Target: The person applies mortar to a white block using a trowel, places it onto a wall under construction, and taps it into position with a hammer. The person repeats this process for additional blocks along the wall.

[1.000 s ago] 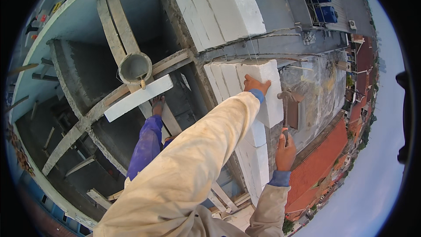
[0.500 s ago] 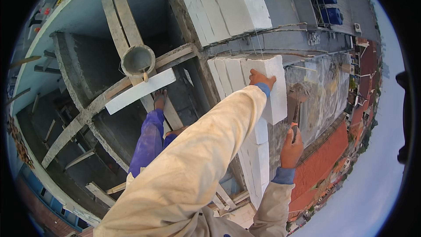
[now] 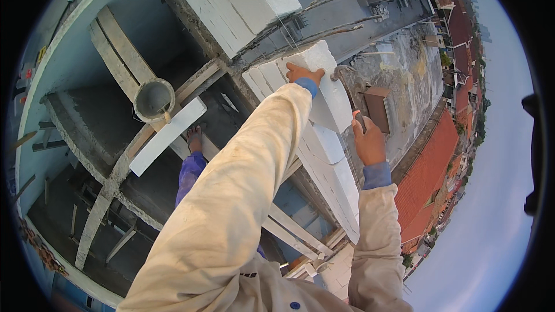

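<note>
Left hand [image 3: 304, 74] lay spread on top block [image 3: 331, 103], right hand [image 3: 369, 142] gripped hammer [image 3: 358, 118]; near edge of wall [image 3: 334, 184] seemed unfinished, spare block [image 3: 167, 137] unlaid.

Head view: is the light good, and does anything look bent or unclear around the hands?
Head view: soft daylight, no hard shadows on the white block under the left hand; in the same head view, the recess at left is dim, and the concrete beam bows near the rim; the head of the tool in the right hand blends into the grey behind.
</note>
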Demonstrator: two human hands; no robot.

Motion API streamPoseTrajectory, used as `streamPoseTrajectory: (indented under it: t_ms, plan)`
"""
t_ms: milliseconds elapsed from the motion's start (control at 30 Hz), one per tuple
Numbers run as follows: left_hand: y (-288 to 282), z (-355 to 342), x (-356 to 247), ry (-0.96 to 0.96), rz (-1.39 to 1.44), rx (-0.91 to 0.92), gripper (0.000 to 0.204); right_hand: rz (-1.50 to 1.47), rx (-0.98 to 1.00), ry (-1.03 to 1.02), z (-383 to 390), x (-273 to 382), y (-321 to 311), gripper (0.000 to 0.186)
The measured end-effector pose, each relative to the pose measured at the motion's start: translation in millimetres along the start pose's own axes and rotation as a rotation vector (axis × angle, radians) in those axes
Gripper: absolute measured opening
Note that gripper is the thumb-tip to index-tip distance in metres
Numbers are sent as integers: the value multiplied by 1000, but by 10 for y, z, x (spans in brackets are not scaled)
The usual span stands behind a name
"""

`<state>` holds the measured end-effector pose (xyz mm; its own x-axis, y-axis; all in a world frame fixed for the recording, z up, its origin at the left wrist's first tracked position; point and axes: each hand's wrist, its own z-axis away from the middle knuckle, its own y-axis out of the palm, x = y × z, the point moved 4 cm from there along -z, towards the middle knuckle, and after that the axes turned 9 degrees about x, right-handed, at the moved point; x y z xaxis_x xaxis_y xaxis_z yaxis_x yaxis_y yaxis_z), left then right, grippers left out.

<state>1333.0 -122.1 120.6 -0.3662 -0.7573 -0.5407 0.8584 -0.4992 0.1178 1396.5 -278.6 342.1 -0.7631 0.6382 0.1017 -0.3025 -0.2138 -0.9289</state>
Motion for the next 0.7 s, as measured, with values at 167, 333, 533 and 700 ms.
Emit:
streamPoseTrajectory:
  t_ms: [167, 333, 533, 700]
  plan:
    - [-27, -31, -27, 49, -30, -34, 103, -64, -66, 34, 109, -104, -48, 42]
    - [-22, -52, -19, 13, -62, -31, 102, -92, 2, 142, 275, -220, 164, 45]
    - [11, -220, 73, 17, -42, -23, 99, -144, -34, 126, 420, -445, 352, 42]
    - [19, -225, 79, 20, -27, -36, 96, -246, 31, 128, 434, -454, 311, 43]
